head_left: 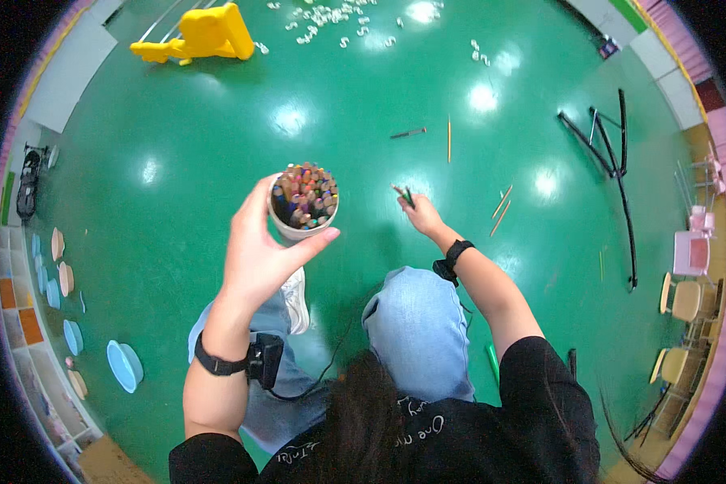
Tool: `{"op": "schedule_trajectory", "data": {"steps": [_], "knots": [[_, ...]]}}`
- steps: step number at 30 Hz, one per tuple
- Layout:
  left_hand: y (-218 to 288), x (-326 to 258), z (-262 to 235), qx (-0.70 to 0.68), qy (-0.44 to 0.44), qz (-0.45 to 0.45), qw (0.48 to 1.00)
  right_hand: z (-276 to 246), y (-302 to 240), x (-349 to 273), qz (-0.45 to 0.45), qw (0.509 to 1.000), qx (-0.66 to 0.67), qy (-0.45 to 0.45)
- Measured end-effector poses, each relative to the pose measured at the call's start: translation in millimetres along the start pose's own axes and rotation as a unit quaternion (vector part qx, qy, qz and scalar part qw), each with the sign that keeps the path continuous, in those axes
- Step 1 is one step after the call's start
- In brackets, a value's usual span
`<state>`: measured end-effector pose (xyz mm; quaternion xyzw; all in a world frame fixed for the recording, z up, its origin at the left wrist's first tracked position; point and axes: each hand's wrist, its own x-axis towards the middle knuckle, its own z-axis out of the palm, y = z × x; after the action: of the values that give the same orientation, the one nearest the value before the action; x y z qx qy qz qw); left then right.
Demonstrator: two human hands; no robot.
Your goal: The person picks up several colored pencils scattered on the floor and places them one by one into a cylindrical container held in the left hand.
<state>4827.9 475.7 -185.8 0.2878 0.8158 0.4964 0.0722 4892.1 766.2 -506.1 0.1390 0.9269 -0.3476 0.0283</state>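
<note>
My left hand (pixel 258 242) is wrapped round a whitish cup (pixel 297 232), held up off the floor. Many coloured pencils (pixel 305 194) stand packed inside it, their ends showing above the rim. To the right, my right hand (pixel 419 211) is closed on pencils (pixel 406 194), one of them dark green; their exact number is hard to make out. On the green floor beyond that hand lie a yellow-orange pencil (pixel 449 141) and a dark pen-like stick (pixel 408 133). Two more orange-brown pencils (pixel 502 216) rest to its right, beside a small pale piece.
A black folded tripod-like stand (pixel 615 171) lies at the right. Small white S-shaped pieces (pixel 331 14) are scattered far off, near a yellow plastic object (pixel 210 34). Blue basins (pixel 125 365) and a shelf (pixel 36 355) line the left; small chairs (pixel 686 300) line the right.
</note>
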Motion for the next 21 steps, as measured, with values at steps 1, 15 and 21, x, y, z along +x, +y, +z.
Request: {"op": "schedule_trajectory", "data": {"steps": [1,15,21], "knots": [[-4.5,-3.8,-0.4,-0.016,0.006,-0.005,1.0,-13.2,-14.5,2.3,-0.008,0.988,0.123,0.091],[-15.1,-26.3,-3.0,0.028,0.056,-0.015,0.998,-267.7,-372.8,-78.4,-0.238,0.818,0.517,0.077],[-14.8,-36.7,-8.0,-0.036,0.081,0.015,0.996,-221.7,-440.4,-106.8,-0.293,0.78,0.551,-0.051]]}}
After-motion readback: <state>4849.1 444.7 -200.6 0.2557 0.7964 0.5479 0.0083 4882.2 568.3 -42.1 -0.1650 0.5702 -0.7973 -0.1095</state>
